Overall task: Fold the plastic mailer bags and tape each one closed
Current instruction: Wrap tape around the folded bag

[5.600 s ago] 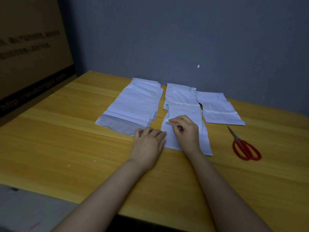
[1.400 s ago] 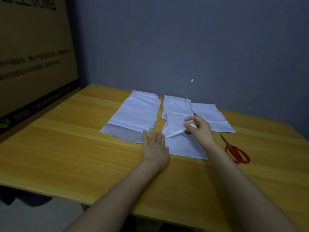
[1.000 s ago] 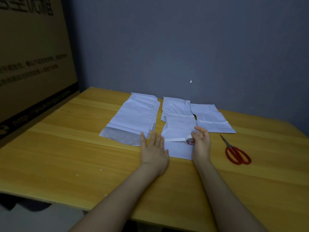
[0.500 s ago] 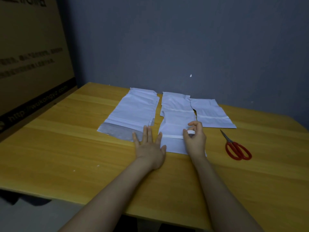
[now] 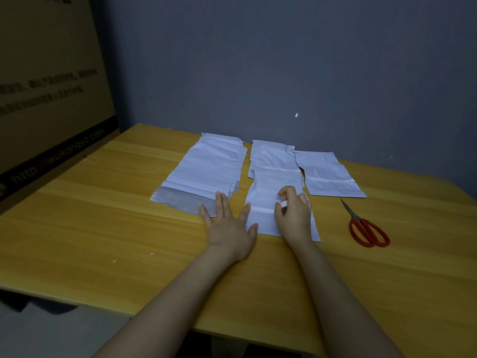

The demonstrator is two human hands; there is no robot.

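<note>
Red-handled scissors (image 5: 357,218) lying on a yellow wooden table (image 5: 103,228), blades closed. Printed cardboard box (image 5: 46,99) at left, grey wall (image 5: 284,60) behind.

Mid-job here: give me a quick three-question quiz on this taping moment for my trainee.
1. True or false: the scissors lie to the right of the right hand.
2. The right hand holds: A) a tape roll, B) the scissors, C) nothing.
3. Fill in: the left hand lies ___ on the table, fingers straight.
Key: 1 true; 2 A; 3 flat.
</note>
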